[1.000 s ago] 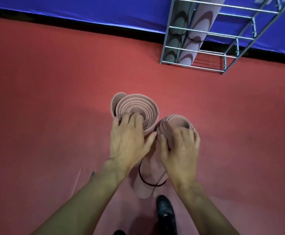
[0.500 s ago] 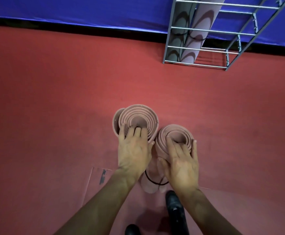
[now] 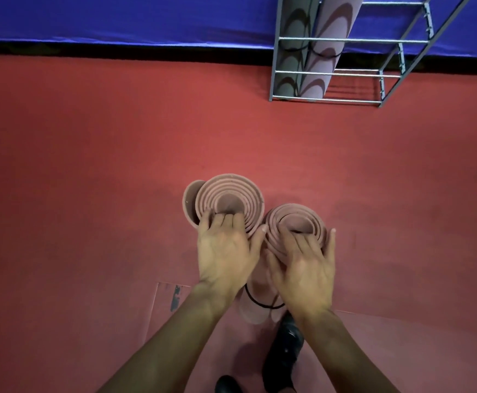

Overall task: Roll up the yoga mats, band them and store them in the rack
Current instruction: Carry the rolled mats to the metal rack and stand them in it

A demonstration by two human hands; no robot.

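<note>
Two rolled pink yoga mats stand upright side by side on the red floor. My left hand [image 3: 226,248] grips the near rim of the left roll [image 3: 233,191], its fingers hooked into the spiral. On the top rim of the right roll [image 3: 291,215] my right hand [image 3: 302,265] grips, fingers curled into the centre. A black band [image 3: 255,300] circles the rolls lower down, between my wrists. The metal rack [image 3: 328,72] stands at the far right against the blue wall, holding two patterned rolled mats [image 3: 311,61].
A flat pink mat [image 3: 174,313] lies on the floor under my arms. My black shoes [image 3: 284,350] show at the bottom. Red floor stretches to the blue wall padding [image 3: 118,18] beyond.
The rolls and both hands sit lower and farther from me in view; the rack has come closer to the top edge. Both hands keep their hold on the roll tops.
</note>
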